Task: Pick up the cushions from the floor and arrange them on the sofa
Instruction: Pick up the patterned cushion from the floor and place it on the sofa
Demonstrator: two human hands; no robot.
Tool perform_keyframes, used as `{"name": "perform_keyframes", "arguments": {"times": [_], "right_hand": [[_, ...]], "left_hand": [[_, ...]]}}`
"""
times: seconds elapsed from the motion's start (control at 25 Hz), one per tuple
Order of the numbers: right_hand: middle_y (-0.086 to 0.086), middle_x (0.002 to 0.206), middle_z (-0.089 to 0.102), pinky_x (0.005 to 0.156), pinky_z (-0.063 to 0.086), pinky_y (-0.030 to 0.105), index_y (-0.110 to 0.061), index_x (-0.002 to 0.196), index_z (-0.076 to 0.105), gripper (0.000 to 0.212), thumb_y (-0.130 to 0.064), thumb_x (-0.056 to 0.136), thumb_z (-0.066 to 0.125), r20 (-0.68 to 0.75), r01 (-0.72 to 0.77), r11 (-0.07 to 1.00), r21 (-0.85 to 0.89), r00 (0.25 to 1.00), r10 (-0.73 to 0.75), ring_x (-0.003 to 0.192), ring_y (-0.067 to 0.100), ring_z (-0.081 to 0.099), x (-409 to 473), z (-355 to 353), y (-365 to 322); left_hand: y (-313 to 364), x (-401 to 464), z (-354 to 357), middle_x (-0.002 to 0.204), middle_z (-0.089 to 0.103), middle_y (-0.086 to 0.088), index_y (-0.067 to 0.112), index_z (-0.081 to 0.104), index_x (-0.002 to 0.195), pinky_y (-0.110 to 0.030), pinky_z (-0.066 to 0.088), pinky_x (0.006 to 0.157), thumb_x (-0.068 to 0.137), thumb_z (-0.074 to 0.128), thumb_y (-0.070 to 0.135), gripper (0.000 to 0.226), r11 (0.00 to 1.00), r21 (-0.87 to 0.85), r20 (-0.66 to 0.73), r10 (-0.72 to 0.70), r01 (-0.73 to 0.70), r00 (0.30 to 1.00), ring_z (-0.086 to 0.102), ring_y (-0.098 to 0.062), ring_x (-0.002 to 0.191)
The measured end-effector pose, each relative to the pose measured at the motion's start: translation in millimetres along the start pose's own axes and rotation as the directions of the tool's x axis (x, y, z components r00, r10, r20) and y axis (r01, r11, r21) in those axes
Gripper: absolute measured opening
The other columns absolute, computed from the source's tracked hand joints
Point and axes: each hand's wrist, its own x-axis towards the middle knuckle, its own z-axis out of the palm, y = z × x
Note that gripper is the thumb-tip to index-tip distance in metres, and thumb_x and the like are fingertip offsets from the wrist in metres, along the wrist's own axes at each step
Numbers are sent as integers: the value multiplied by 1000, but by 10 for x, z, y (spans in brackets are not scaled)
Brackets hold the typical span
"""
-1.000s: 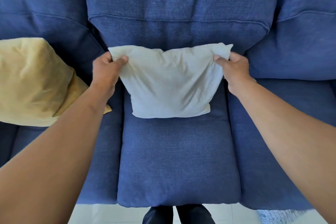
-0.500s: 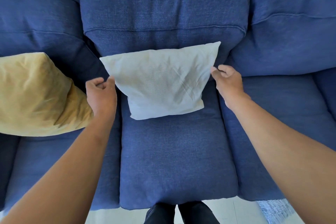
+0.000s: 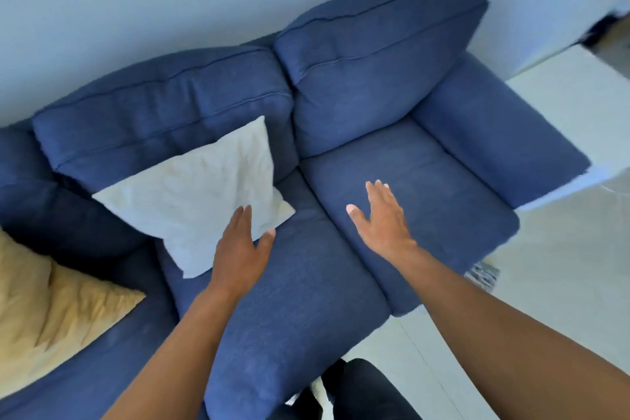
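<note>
White cushion (image 3: 201, 191) propped against sofa (image 3: 306, 283) back, just left of left hand (image 3: 240, 251). Both hands' fingers (image 3: 243, 215) spread, empty. Right hand (image 3: 383, 218) farther right, well apart.

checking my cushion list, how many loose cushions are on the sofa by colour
white cushion: 1
yellow cushion: 1
total: 2
Both lie on the blue sofa; the hands hold neither.
</note>
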Motion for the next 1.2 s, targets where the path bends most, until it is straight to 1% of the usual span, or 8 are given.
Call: {"name": "perform_keyframes", "arguments": {"times": [0.16,0.28,0.36,0.52,0.64,0.8,1.04,1.2], "right_hand": [[14,174,14,127,18,51,-8,163,21,76,-48,105,49,-117,-143,989,27,982,146,162,29,6,-615,-495,657],[14,174,14,127,20,52,-8,163,22,77,-49,104,49,-198,-255,964,76,944,266,162,30,6,-987,-753,1157],[14,174,13,127,20,51,-9,163,22,76,-49,104,49,-237,-337,932,134,902,360,162,31,7,-1250,-927,1581],[14,173,18,127,23,51,-11,163,24,73,-49,104,48,-234,-477,860,184,828,509,161,32,14,-1766,-1102,2472],[14,174,13,127,21,51,-11,163,22,72,-48,105,45,-179,-560,803,205,785,593,162,31,9,-2108,-1186,3149],[16,173,13,127,20,52,-9,163,22,74,-50,105,45,-130,-615,751,241,746,652,162,31,7,-2319,-1339,3961],[17,173,12,125,17,54,-8,162,22,74,-49,105,45,-67,-609,749,259,763,643,162,30,5,-2011,-1508,4619],[16,174,11,126,15,51,-9,164,19,77,-49,105,47,-16,-642,699,316,732,681,162,29,4,-1547,-1451,4969]], "left_hand": [[812,-164,214,173,18,-8,8,25,164,-36,17,128,104,55,42,75,961,70,117,257,-266,959,13,-20,161],[1340,-305,529,173,17,-8,7,23,164,-36,17,128,104,55,41,77,909,80,212,386,-409,898,10,-21,161],[1714,-409,857,174,15,-8,8,20,165,-36,15,127,105,53,42,77,874,106,302,426,-474,853,8,-22,161],[2317,-601,1632,175,10,-6,10,16,166,-40,17,127,105,50,44,77,819,178,461,420,-545,782,8,-21,162],[2653,-845,2286,175,10,-2,13,15,166,-39,20,125,106,49,44,76,802,231,569,348,-551,745,14,-18,161],[3095,-1165,3132,174,13,-7,10,16,166,-36,20,125,106,51,42,76,784,243,662,296,-571,688,15,-20,160],[3653,-1229,3992,174,15,-10,7,16,165,-36,17,127,105,54,40,78,784,215,740,259,-583,621,13,-22,161],[3839,-830,4568,174,13,-12,6,15,165,-35,16,126,105,54,39,79,786,226,796,192,-576,574,12,-23,161]]}}
